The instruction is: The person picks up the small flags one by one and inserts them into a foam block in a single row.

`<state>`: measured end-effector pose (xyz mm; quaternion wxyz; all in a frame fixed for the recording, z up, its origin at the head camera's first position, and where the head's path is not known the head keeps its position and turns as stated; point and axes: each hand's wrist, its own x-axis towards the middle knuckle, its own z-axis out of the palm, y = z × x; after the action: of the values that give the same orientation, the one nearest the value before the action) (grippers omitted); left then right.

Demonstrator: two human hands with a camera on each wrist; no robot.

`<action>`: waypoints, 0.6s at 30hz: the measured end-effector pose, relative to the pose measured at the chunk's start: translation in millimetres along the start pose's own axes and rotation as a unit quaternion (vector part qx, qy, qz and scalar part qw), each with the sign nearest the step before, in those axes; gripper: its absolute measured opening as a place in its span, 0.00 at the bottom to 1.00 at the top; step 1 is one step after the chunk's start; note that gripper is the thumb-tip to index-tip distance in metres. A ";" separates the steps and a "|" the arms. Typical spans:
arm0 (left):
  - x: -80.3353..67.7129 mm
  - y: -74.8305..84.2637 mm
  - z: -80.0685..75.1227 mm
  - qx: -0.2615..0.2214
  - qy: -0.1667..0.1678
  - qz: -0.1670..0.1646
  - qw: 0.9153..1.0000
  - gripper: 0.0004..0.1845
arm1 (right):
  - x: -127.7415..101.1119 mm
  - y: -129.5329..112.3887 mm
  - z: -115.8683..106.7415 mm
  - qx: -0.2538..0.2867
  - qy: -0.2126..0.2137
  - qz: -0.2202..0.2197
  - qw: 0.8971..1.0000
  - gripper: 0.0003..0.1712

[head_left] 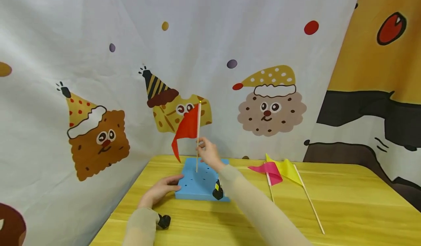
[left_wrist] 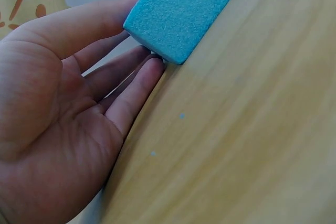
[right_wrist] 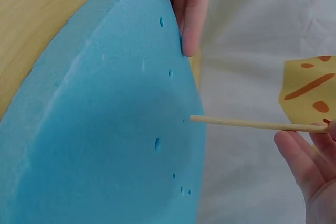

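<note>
A blue foam block (head_left: 197, 187) with small holes in its top lies on the table. My right hand (head_left: 208, 152) pinches the thin wooden stick (right_wrist: 252, 124) of a red flag (head_left: 188, 125) and holds it upright above the block. In the right wrist view the stick's bare lower end shows close to a small hole; whether it touches the foam I cannot tell. At the block's left side, my left hand (head_left: 161, 190) rests its fairly straight fingers and thumb against the edge. The left wrist view shows these fingertips (left_wrist: 155, 66) at the corner of the foam.
To the right of the block, a pink flag (head_left: 271, 171) and a yellow flag (head_left: 291, 170) on wooden sticks lie on the wooden table (head_left: 355, 202). A white cloth with printed cartoon figures (head_left: 271, 112) hangs behind the table. Blue crumbs (left_wrist: 182, 115) dot the wood near my left hand.
</note>
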<state>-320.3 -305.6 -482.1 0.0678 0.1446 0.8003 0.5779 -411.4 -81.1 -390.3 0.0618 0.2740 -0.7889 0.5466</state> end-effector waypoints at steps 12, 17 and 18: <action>4.3 -3.3 0.2 -0.019 -0.006 -0.004 1.000 0.30 | 7.2 10.3 6.9 -0.052 0.030 -0.010 0.998 0.14; 3.7 -2.9 -1.2 -0.018 -0.004 -0.006 1.000 0.30 | 8.3 10.5 7.2 -0.064 0.025 -0.010 0.998 0.14; 3.3 -2.9 -1.7 -0.015 -0.002 -0.005 1.000 0.30 | 8.4 10.5 7.6 -0.059 0.021 -0.011 0.998 0.14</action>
<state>-324.4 -306.9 -484.1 0.0746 0.1407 0.7921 0.5892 -422.2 -88.3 -398.6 0.1000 0.2669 -0.8151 0.5043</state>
